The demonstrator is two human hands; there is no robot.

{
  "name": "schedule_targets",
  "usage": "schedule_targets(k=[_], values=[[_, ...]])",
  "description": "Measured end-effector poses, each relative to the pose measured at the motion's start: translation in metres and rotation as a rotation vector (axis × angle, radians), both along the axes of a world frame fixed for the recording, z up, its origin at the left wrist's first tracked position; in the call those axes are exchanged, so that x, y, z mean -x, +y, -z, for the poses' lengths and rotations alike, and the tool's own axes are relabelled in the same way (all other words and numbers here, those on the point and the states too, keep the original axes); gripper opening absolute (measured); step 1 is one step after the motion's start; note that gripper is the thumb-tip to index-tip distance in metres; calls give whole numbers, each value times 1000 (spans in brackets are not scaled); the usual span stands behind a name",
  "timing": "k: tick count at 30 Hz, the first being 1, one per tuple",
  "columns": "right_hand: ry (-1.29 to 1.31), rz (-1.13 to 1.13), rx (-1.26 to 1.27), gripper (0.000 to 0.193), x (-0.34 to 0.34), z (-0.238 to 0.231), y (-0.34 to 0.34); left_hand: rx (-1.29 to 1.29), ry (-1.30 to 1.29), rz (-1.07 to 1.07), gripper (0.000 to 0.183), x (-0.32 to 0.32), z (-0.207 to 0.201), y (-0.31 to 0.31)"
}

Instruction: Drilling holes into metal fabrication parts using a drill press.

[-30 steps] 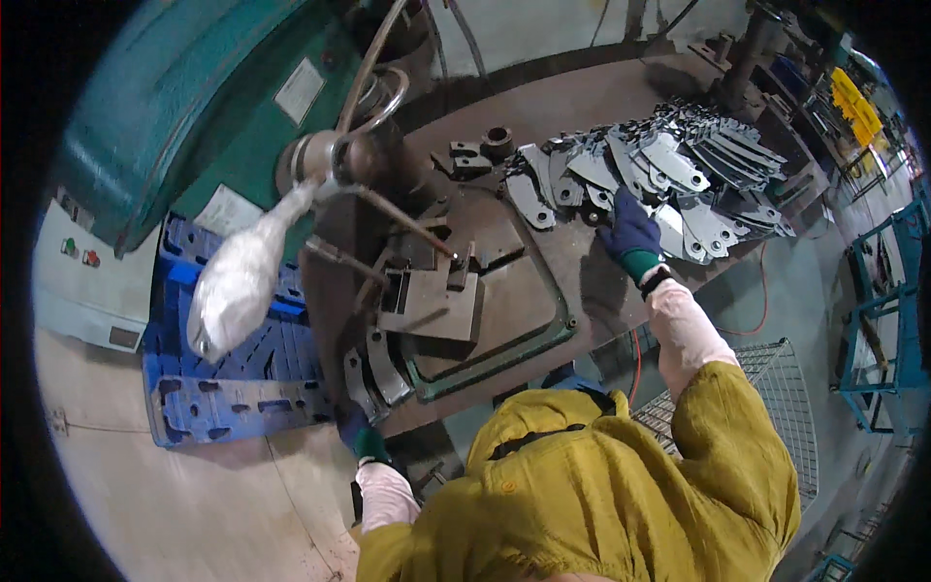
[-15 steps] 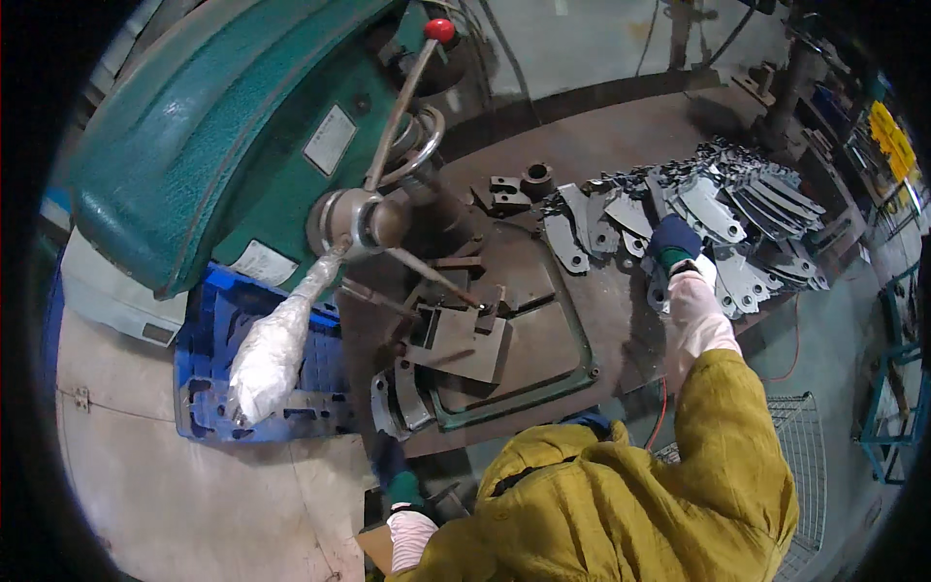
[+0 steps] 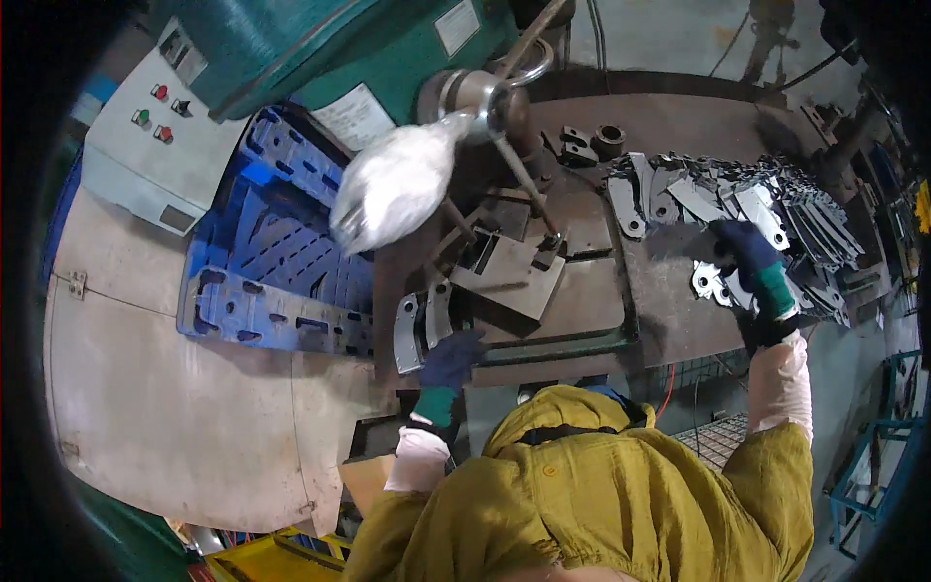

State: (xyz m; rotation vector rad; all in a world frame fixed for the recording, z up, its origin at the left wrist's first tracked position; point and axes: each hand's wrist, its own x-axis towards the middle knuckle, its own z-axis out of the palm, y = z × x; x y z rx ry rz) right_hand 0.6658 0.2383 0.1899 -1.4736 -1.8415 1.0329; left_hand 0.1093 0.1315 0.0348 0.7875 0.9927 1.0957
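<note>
My right hand [image 3: 749,256], in a dark blue glove with a green cuff, is closed on a flat grey metal plate [image 3: 679,241], smeared by motion. Beneath and beyond it lies a heap of curved metal plates with holes [image 3: 776,209]. At the table's front edge my left hand [image 3: 450,361], gloved alike, has its fingers stretched toward the right, apparently holding nothing. It is beside two curved plates [image 3: 409,335] lying at the table's left corner. Between my hands a rectangular steel block fixture [image 3: 514,279] sits on the machine's base plate [image 3: 596,221].
Over the table at left stands a green drill-press-like machine [image 3: 320,48]. Its lever handle, wrapped in white plastic [image 3: 398,184], hangs above a blue plastic pallet [image 3: 281,310]. A control box with buttons [image 3: 145,145] is at far left. A metal ring [image 3: 609,142] stands behind the fixture.
The view has shifted left. My right hand has lifted a plate from the heap. My left hand has moved up from below the table edge to beside the two plates. The wrapped handle appears swung higher.
</note>
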Motion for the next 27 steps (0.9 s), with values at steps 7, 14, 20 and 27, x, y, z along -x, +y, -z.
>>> schedule_targets(k=[7,14,20,27], values=[[166,-746,-462,47,146,25,-5,-113,232,450,53,-78,-82,29],[362,-248,104,49,235,-24,7,-295,616,412,46,-43,-72,3],[1493,-503,656,61,274,-162,-16,-559,1574,97,51,-36,-12,25],[1718,-570,874,49,298,-207,-18,303,1,-315,48,-56,-13,73]])
